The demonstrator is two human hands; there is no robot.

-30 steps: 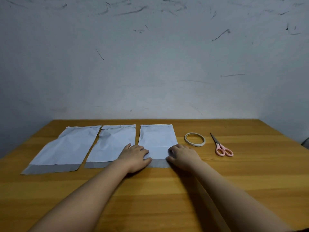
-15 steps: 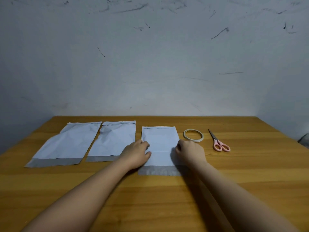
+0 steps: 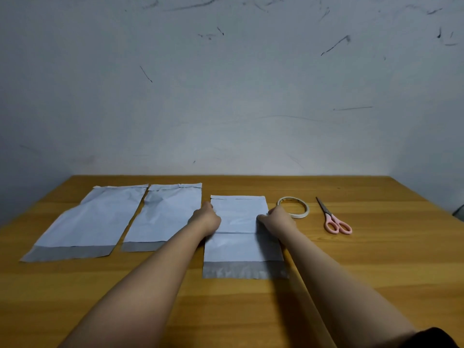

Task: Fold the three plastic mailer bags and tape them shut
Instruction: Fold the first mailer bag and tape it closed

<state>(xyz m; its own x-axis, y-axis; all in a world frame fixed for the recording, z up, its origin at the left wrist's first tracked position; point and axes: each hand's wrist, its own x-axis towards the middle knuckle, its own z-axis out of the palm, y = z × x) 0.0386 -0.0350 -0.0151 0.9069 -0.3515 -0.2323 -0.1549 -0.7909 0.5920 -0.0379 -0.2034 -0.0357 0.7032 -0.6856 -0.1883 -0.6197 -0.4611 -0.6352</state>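
At bag [image 3: 241, 223] edges, both hands [image 3: 207, 218] curled.

The wooden table [image 3: 376, 272] carries three mailer bags [image 3: 241, 247], a tape roll [image 3: 293, 207] and scissors [image 3: 335, 219].

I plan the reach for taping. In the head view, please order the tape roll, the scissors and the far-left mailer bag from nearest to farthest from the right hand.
From the right hand:
1. tape roll, just beside it, to its right.
2. scissors, farther right.
3. far-left mailer bag, across the table, leftmost.

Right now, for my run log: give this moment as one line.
stage: first fold, untaped | left hand: grips right mailer bag left edge | right hand: grips right edge | tape roll, scissors: untouched
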